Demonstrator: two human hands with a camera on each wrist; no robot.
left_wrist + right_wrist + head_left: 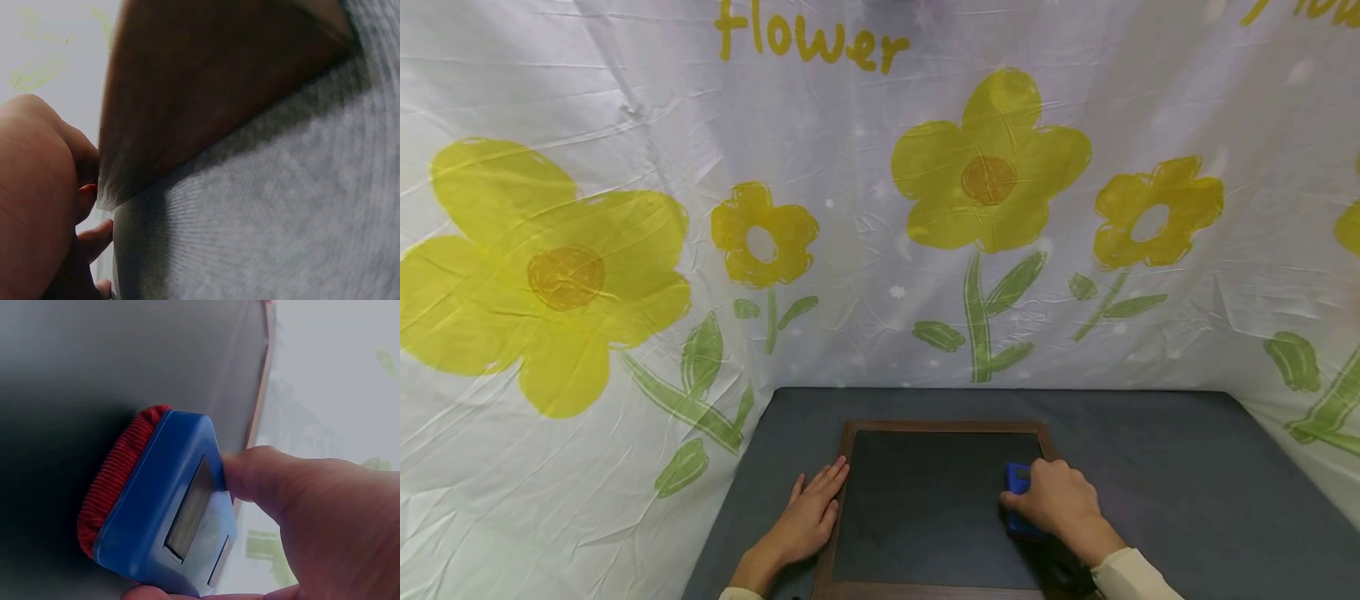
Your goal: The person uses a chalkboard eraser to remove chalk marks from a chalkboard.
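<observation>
A small blackboard [928,512] with a brown wooden frame [951,427] lies on the dark table. My left hand [808,518] rests against the left side of the frame, fingers extended along it. In the left wrist view the frame's brown edge [187,81] stands beside the hand. My right hand [1063,500] grips a blue blackboard eraser [1017,481] over the right part of the board. The right wrist view shows the eraser's red ribbed pad [119,478] facing the black surface, with the thumb [250,472] on the blue body.
Grey-black cloth covers the table [1187,475] around the board. Behind and at both sides hangs a white curtain [857,317] printed with yellow flowers. Something dark [1071,575] shows under the right wrist, by the pale sleeve [1131,575].
</observation>
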